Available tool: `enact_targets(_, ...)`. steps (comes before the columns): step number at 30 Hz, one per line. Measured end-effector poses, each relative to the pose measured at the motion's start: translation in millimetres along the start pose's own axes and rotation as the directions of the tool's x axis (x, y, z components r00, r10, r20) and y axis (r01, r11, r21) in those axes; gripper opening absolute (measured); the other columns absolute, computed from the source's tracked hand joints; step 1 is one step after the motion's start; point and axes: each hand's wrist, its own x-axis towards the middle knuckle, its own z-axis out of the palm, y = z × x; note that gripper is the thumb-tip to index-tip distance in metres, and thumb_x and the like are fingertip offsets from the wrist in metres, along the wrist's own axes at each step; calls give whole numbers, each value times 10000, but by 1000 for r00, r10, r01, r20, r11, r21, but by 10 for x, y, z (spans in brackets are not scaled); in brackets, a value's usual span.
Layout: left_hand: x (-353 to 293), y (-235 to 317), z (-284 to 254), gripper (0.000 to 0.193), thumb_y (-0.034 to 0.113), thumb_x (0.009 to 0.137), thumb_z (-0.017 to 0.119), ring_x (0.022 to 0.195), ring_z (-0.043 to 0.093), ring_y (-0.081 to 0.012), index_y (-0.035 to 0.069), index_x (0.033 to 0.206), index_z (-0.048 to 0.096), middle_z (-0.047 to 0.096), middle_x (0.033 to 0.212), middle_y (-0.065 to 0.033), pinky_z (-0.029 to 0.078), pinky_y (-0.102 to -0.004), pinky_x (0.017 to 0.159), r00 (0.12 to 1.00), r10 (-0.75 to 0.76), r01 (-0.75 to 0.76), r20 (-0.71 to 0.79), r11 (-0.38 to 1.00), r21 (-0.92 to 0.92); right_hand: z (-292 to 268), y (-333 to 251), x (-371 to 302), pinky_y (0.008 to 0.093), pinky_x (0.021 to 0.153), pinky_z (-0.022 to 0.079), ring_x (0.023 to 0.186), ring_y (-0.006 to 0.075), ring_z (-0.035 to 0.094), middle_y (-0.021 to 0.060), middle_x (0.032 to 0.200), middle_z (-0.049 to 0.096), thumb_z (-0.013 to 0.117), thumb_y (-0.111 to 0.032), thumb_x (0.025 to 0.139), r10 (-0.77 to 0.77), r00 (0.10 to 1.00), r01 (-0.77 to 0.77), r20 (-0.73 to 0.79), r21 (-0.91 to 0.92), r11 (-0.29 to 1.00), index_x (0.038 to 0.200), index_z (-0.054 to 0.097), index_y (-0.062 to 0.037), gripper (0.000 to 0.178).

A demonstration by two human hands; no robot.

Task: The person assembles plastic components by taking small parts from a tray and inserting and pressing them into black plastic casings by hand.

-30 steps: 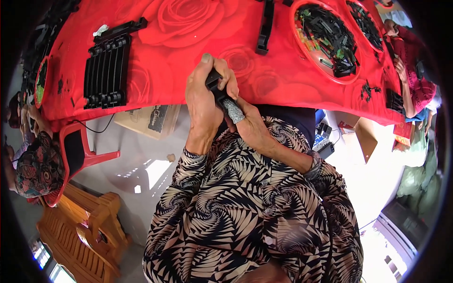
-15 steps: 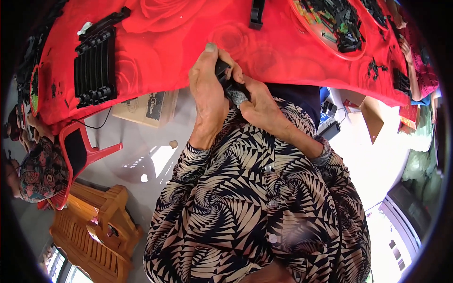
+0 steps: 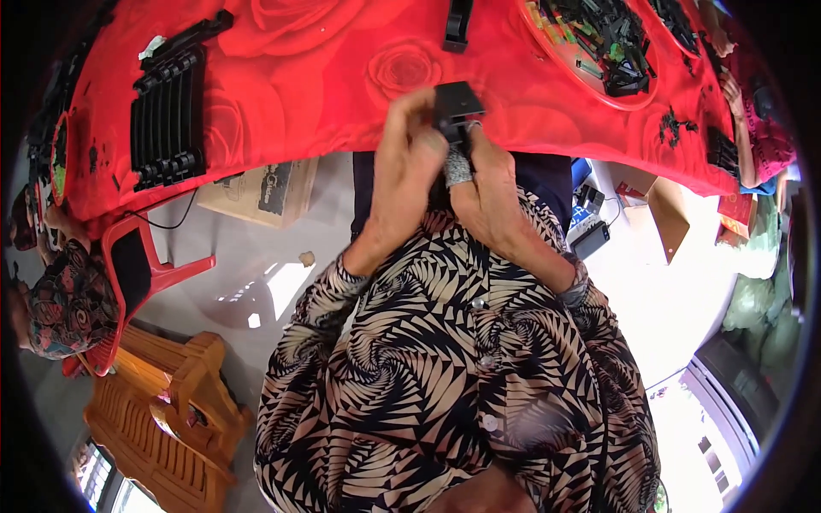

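Left hand (image 3: 409, 162) and right hand (image 3: 487, 184) both clasp a small black rectangular plastic part (image 3: 457, 107), held just above the near edge of the red rose-patterned tablecloth (image 3: 325, 77). Its lower portion is hidden behind the fingers; detail indistinct.

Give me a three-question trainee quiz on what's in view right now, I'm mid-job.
1. True or false: both the left hand and the right hand grip the small black part.
2. What colour is the tablecloth?
A green B red C white
3. The black ribbed rack lies to the person's ____ of the hands.

Key: 1 true; 2 B; 3 left
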Motion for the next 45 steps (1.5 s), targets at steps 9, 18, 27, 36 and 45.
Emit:
enact_targets(9, -289, -50, 54, 473, 132, 862, 624, 1019, 548, -347, -30, 1259, 423, 502, 1132, -218, 440, -395, 877, 999, -6, -18, 48, 877, 480, -59, 216, 86, 332, 577, 431, 644, 176, 501, 107, 731, 539, 452, 23, 800, 17, 984, 37, -175, 304, 952, 956, 539, 27, 179)
enact_targets(18, -243, 10, 56, 220, 76, 880, 563, 734, 614, -412, -11, 1079, 525, 620, 840, -228, 473, -463, 635, 998, 64, -58, 20, 663, 747, -164, 139, 107, 258, 599, 462, 729, 119, 547, 99, 876, 600, 522, 83, 794, 147, 963, -101, -226, 199, 975, 1137, 437, 56, 354)
enact_targets(27, -78, 172, -328, 262, 220, 947, 535, 565, 550, -206, -28, 867, 564, 581, 638, -130, 409, -362, 547, 926, -366, 270, 89, 809, 522, -642, -105, 120, 210, 705, 486, 820, 88, 587, 40, 932, 656, 713, -44, 835, 182, 981, -153, -60, 335, 930, 1079, 616, 23, 272)
enact_targets(36, -174, 233, -396, 302, 246, 950, 513, 600, 594, -223, -39, 884, 590, 631, 671, -138, 439, -378, 596, 827, -560, 443, 50, 704, 555, -575, -128, 521, 392, 837, 443, 961, 303, 531, 111, 947, 622, 749, -80, 656, -393, 907, 420, 149, -385, 822, 1034, 651, -17, 396)
enact_targets(45, -276, 80, -565, 356, 292, 942, 477, 540, 560, -171, -32, 905, 618, 592, 634, -88, 449, -317, 528, 753, -640, 502, 157, 712, 492, -459, -147, 663, 342, 764, 445, 861, 247, 567, 94, 864, 633, 702, -26, 695, -63, 836, 337, 546, -418, 844, 935, 678, -8, 241)
